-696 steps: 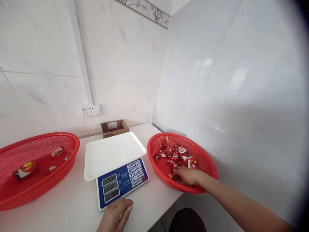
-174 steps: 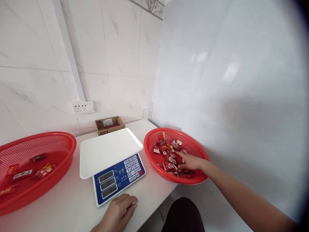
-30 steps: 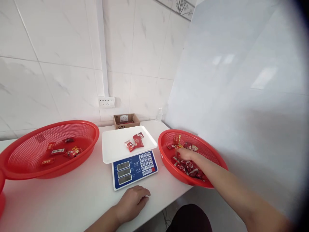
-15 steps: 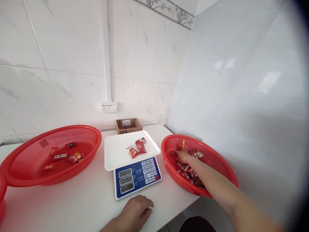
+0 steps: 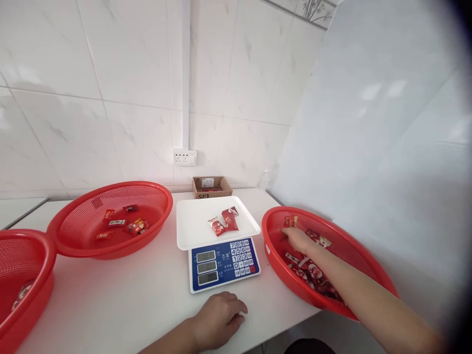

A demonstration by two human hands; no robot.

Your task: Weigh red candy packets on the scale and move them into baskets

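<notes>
Left forearm [image 5: 173, 339] enters from the bottom edge, angled up and rightward. Left hand [image 5: 219, 319] palm down on the white table [image 5: 132, 295], just in front of the scale; fingers loosely bent, about half open, thumb apart from forefinger. Nothing seen in its grasp; palm hidden.

Lower left: a red basket [image 5: 42, 295], cut by the frame, with a wrapped packet [image 5: 22, 295] inside.

Right forearm [image 5: 365, 295] runs from the lower right corner over the rim of the right-hand basket [image 5: 291, 282]. Right hand [image 5: 297, 239] inside it, toward the far left part, back of hand up, wrist nearly straight, fingers bent downward at a red packet [image 5: 283, 234]. Grip on it cannot be told. More red packets [image 5: 315, 271] lie below and beside the forearm.

Scale [image 5: 225, 268] between the hands, its display too faint to read. On its white tray [image 5: 197, 223], right of centre: a small cluster of red packets [image 5: 230, 220], touching.

Left of scale: middle basket [image 5: 147, 244], a few scattered packets [image 5: 117, 223] inside.

Behind tray: cardboard box [image 5: 213, 193]. Farther right, a clear container [image 5: 263, 180]. Wall socket [image 5: 185, 157] above.
</notes>
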